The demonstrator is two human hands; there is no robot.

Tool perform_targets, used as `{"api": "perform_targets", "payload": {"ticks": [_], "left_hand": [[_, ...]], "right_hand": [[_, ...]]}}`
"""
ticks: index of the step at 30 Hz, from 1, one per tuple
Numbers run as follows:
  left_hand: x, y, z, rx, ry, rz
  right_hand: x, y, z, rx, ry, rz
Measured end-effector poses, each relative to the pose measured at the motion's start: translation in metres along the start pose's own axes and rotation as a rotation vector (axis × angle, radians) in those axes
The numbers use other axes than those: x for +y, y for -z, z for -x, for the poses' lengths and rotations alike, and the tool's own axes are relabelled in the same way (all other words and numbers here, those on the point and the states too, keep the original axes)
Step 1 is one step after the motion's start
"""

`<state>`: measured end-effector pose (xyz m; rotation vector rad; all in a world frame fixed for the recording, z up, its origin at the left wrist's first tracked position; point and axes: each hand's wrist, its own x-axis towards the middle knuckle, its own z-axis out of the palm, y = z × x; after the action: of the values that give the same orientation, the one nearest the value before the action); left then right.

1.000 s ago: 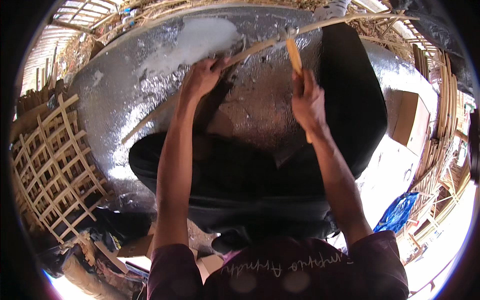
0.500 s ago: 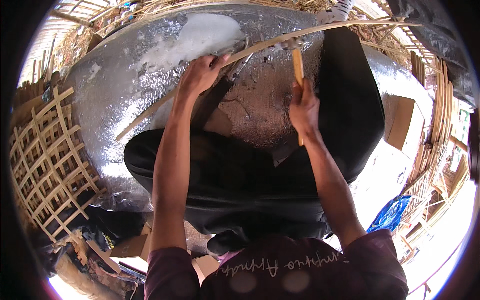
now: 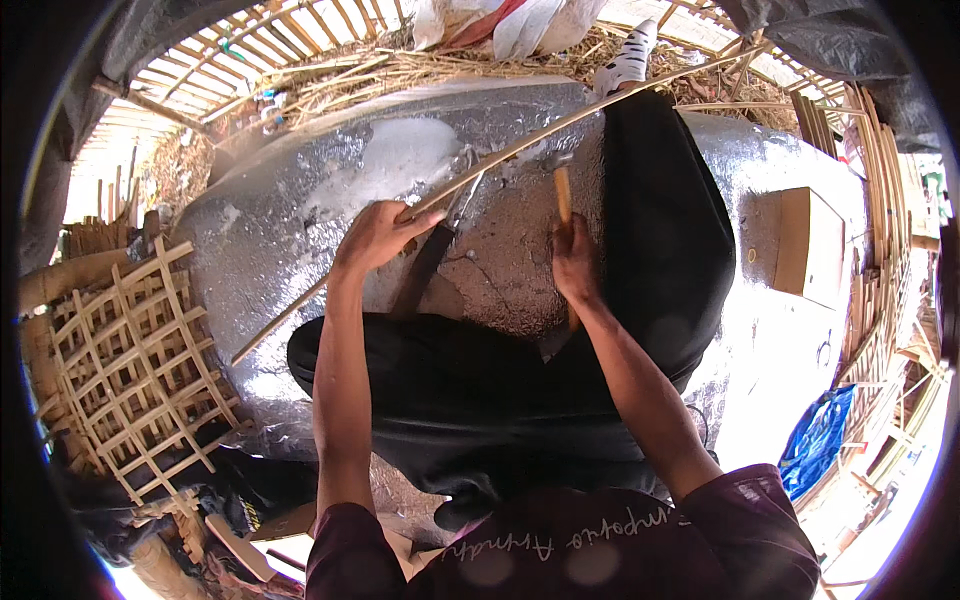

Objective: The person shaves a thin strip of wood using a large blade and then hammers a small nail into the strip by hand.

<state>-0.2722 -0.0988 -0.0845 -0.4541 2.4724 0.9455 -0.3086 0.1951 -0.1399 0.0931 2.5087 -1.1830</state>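
My left hand (image 3: 375, 238) is closed around a long, slender bamboo strip (image 3: 540, 133), which slants from the lower left up to the far right. In my right hand (image 3: 576, 262) is a hammer (image 3: 563, 192), gripped by its pale wooden handle. The hammer's metal head lies just below the strip, apart from it. A dark-handled tool (image 3: 425, 265) with a narrow metal end rests on the silver sheet (image 3: 330, 190) beside my left hand. Part of it is hidden by my leg.
My bent legs in black trousers (image 3: 660, 220) frame the work spot, with a spotted sock (image 3: 628, 62) at the far end. A woven bamboo lattice (image 3: 140, 365) lies left. A cardboard box (image 3: 795, 240), bamboo strips (image 3: 880, 200) and a blue plastic sheet (image 3: 815, 440) are right.
The view has tilted up, showing more straw and slats at the back. The hammer head has dropped away from the strip, and the strip now slants more steeply. Both hands keep their holds.
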Motion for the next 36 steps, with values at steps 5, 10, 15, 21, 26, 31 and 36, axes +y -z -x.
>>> {"api": "perform_targets", "payload": {"ticks": [5,10,15,21,26,31,36], "left_hand": [[0.009,0.012,0.036,-0.041,-0.098,0.11],[0.044,0.011,0.091,-0.03,-0.068,0.133],[0.085,-0.02,0.147,0.275,-0.234,0.086],[0.122,-0.05,0.175,0.362,-0.204,-0.038],[0.129,-0.065,0.178,0.349,-0.202,-0.051],[0.133,-0.068,0.175,0.228,-0.109,-0.03],[0.129,-0.081,0.176,0.248,-0.128,0.023]], "right_hand": [[0.006,-0.011,0.013,0.064,0.257,0.331],[-0.011,-0.002,0.021,0.271,0.466,0.471],[-0.068,0.049,0.044,-0.131,0.213,-0.919],[-0.063,0.073,0.087,0.018,0.286,-0.789],[-0.053,0.082,0.096,0.115,0.455,-0.51],[-0.045,0.094,0.088,0.134,0.571,-0.332],[-0.039,0.1,0.083,0.356,0.784,-0.071]]}}
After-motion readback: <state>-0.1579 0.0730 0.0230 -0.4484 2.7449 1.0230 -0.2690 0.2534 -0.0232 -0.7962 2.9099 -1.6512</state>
